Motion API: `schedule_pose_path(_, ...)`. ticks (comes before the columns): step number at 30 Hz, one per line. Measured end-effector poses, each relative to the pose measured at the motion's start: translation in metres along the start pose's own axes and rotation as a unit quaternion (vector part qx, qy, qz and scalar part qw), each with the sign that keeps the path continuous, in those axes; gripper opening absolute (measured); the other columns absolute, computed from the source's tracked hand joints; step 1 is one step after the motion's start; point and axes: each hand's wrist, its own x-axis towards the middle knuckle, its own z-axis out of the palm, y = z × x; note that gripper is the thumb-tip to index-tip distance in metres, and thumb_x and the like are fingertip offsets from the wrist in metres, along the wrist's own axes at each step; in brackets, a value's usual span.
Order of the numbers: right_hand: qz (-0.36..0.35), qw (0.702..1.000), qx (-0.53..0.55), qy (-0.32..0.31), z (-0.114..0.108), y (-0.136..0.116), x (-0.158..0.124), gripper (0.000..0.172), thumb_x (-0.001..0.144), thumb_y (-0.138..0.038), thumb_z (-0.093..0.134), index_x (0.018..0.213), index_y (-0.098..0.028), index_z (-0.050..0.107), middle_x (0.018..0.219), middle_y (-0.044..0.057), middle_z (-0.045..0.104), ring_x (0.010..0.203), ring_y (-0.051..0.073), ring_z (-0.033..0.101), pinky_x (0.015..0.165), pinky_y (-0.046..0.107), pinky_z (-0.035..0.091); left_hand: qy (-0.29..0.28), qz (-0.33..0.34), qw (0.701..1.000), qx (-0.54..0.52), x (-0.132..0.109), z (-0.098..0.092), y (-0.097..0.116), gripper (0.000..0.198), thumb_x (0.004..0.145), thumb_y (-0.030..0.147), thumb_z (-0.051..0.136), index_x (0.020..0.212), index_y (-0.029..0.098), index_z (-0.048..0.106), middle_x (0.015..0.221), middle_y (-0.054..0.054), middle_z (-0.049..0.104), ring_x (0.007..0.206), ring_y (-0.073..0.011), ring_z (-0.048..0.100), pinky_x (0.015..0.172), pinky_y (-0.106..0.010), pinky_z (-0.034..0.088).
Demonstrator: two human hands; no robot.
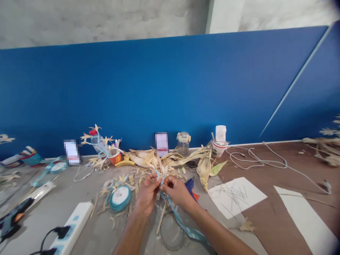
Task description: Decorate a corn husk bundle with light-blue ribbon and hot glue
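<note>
Both of my hands meet low in the middle of the head view. My left hand (pixel 148 194) pinches a small piece wrapped in light blue ribbon (pixel 161 177). Close beside it, my right hand (pixel 177 191) has its fingers closed on the same ribbon. A loose length of the ribbon (pixel 193 233) trails from under the hands toward the lower right. Below them lies a thin wire ring (pixel 172 232). Just left of my left hand sits a spool of blue ribbon (pixel 120 198). Dried corn husks (pixel 138 159) are heaped behind the hands; the fingertips partly hide the wrapped piece.
A white power strip (pixel 75 226) and a glue gun (pixel 17 216) lie at left. Thin wires rest on white paper (pixel 236 196) at right. A lidded jar (pixel 183 143), paper cups (pixel 219 148) and a phone (pixel 162 143) stand along the blue partition (pixel 164 88). A white cable (pixel 284 164) winds at right.
</note>
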Motion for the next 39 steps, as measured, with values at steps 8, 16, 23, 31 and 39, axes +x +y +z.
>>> schedule_pose_path(8, 0.012, 0.999, 0.047, 0.014, 0.007, 0.009, 0.002, 0.012, 0.062, -0.021, 0.053, 0.057, -0.019, 0.042, 0.051, -0.007, 0.041, 0.047, 0.008, 0.036, 0.047, 0.02, 0.03, 0.017, 0.024, 0.999, 0.022, 0.001, -0.003, -0.001, 0.026, 0.055, 0.021, 0.075, 0.066, 0.017, 0.052, 0.056, 0.006, 0.057, 0.051, -0.007, 0.05, 0.051, -0.019, 0.036)
schedule_pose_path(16, 0.023, 0.991, 0.129, 0.0, 0.008, 0.006, 0.001, 0.008, 0.061, -0.022, 0.054, 0.064, -0.017, 0.048, 0.055, -0.006, 0.043, 0.05, 0.008, 0.036, 0.051, 0.021, 0.029, 0.03, 0.038, 0.998, 0.048, 0.002, -0.007, 0.001, 0.023, 0.057, 0.021, 0.073, 0.066, 0.017, 0.052, 0.057, 0.005, 0.055, 0.052, -0.0078, 0.049, 0.053, -0.021, 0.034)
schedule_pose_path(23, -0.053, 0.996, 0.067, 0.039, 0.01, 0.006, -0.001, 0.006, 0.061, -0.018, 0.052, 0.059, -0.019, 0.046, 0.055, -0.006, 0.039, 0.051, 0.009, 0.035, 0.05, 0.021, 0.029, 0.018, 0.096, 0.982, 0.16, 0.003, -0.007, -0.001, 0.012, 0.064, 0.025, 0.066, 0.067, 0.017, 0.057, 0.061, 0.004, 0.057, 0.058, -0.0103, 0.051, 0.059, -0.022, 0.039)
schedule_pose_path(31, -0.136, 0.978, -0.15, 0.052, 0.0, -0.001, -0.005, 0.011, 0.075, -0.018, 0.047, 0.065, -0.018, 0.049, 0.054, -0.005, 0.043, 0.05, 0.011, 0.039, 0.05, 0.022, 0.028, -0.042, 0.18, 0.917, 0.355, 0.0, -0.007, 0.006, 0.02, 0.072, 0.027, 0.056, 0.084, 0.019, 0.07, 0.091, -0.007, 0.069, 0.089, -0.0226, 0.059, 0.083, -0.034, 0.043)
schedule_pose_path(39, -0.225, 0.908, -0.352, 0.042, -0.002, -0.004, -0.008, 0.018, 0.084, -0.015, 0.042, 0.076, -0.016, 0.058, 0.071, 0.006, 0.063, 0.065, 0.017, 0.054, 0.067, 0.027, 0.032, -0.039, 0.133, 0.932, 0.335, 0.003, -0.01, 0.0, 0.018, 0.072, 0.029, 0.058, 0.081, 0.017, 0.068, 0.079, -0.005, 0.068, 0.078, -0.0199, 0.059, 0.076, -0.031, 0.044)
